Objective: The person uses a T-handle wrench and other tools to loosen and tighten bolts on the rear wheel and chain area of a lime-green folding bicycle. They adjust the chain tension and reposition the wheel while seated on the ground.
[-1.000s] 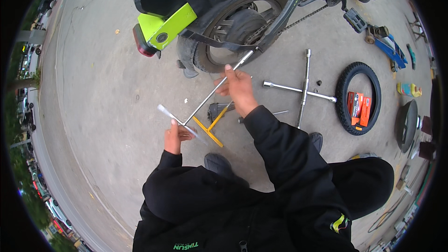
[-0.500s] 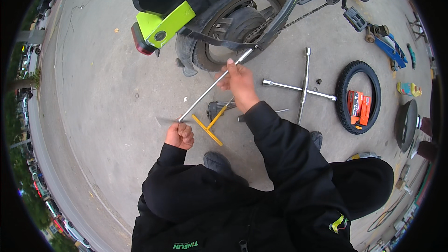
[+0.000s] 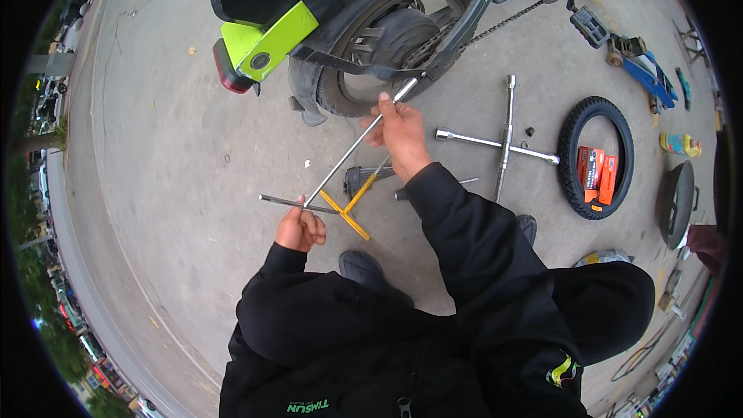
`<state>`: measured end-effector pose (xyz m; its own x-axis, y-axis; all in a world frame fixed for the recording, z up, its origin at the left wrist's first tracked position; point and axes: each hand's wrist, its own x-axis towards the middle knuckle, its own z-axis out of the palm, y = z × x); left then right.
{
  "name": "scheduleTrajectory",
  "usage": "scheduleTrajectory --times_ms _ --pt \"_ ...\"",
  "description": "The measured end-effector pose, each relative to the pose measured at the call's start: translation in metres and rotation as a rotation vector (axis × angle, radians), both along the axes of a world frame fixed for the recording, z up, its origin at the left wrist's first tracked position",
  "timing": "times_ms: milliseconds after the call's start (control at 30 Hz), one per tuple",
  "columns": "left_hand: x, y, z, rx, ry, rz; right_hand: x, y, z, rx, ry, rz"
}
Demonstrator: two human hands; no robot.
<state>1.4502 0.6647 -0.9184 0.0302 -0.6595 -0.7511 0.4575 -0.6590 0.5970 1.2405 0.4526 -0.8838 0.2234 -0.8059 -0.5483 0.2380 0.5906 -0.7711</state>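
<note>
Evidently the step in hand is working a fastener at the rear of the bike (image 3: 290, 39) with the long wrench (image 3: 344, 159), though what its far end sits on is hidden. The wrench slants across the gap between the person and the wheel (image 3: 330, 97), its upper end meeting the frame (image 3: 457, 42) beside the tyre, its crossbar (image 3: 279, 200) down by the left hand (image 3: 302, 228). The right hand (image 3: 401, 135) is closed round the shaft near that upper end, thumb laid along it, seemingly steadying it. The left hand has its fingers curled and its thumb up at the joint of shaft and crossbar; whether it grips or only pushes, I cannot tell. A further turn would call for the right hand to keep the shaft in line and the left to swing the crossbar round without knocking the end loose. On the ground, the yellow tool (image 3: 344, 213) lies just beyond the crossbar, and the cross wrench (image 3: 507, 135) lies to the right, one arm reaching the spare tyre (image 3: 570, 170)
</note>
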Motion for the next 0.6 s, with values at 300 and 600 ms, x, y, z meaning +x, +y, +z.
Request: scheduleTrajectory --times_ms 300,600 --pt "-0.013 0.001 0.01 -0.008 -0.394 0.039 0.0 -0.001 0.001 0.012 0.015 -0.009" --pt "-0.014 0.016 -0.009 -0.277 -0.898 -0.141 -0.001 -0.003 0.005 0.053 0.029 -0.03"
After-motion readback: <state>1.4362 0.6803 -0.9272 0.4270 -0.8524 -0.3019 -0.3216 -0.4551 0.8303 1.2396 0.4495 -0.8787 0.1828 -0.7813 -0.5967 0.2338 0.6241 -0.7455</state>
